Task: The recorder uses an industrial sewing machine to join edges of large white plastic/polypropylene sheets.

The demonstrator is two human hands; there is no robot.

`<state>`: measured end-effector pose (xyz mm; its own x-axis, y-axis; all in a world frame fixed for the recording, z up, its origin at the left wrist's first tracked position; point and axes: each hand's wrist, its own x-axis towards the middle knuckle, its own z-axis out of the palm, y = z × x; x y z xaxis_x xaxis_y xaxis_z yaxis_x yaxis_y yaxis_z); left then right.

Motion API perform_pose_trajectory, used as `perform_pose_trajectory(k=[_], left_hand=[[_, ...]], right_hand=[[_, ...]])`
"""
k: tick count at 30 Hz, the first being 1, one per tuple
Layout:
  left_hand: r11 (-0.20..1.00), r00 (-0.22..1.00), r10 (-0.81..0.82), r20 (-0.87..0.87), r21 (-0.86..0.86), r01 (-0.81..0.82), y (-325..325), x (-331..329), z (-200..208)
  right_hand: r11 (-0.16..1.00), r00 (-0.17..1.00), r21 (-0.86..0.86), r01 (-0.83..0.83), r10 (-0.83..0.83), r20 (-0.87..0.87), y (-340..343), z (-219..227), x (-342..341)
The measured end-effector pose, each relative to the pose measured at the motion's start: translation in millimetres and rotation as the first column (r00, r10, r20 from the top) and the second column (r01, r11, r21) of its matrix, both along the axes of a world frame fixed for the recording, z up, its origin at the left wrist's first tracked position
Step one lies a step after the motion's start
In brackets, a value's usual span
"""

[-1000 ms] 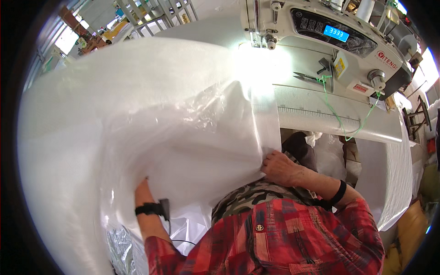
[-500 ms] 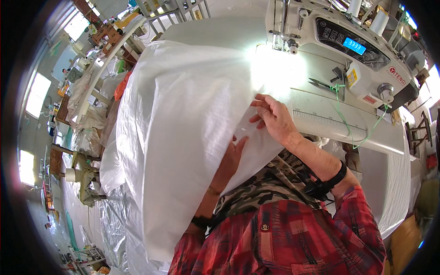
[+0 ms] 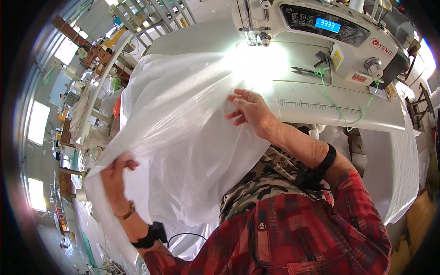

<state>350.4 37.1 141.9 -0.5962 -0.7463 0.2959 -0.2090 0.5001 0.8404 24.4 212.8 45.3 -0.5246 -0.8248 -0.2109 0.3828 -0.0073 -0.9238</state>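
A large white, slightly translucent sheet stretches from under the lit sewing head of a sewing machine toward the left. Tight folds run along it to my left hand, whose curled, slightly blurred fingers grip its left part. Lower down, the sheet hangs loose in soft folds over my lap. My right hand is near the front edge of the machine bed, just right of the sheet, with its fingers apart and nothing held. Glare from the lamp hides the needle area.
Dark snips and a green cord lie on the machine bed at right. A ruler strip runs along the table's front edge. Metal rails stand behind the table; cluttered benches line the left.
My left hand has come from under the sheet near my right hand out to the far left, drawing the sheet taut. My right hand stays near the bed's edge; the view has shifted.
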Motion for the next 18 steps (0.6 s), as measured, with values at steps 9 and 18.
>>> perform_pose_trajectory(k=[9, 18], left_hand=[[0.935, 0.851, 0.355, -0.387, 0.125, -0.333, -99.0, 257.6, 32.0], [0.489, 0.659, 0.745, -0.107, -0.586, -0.647, -108.7, 328.9, 106.3]], right_hand=[[0.937, 0.937, -0.346, -0.056, 0.169, 0.305, -40.0, 3.9, 13.6], [0.942, 0.895, 0.035, -0.335, 0.329, -0.302, -67.9, -7.6, 76.0]])
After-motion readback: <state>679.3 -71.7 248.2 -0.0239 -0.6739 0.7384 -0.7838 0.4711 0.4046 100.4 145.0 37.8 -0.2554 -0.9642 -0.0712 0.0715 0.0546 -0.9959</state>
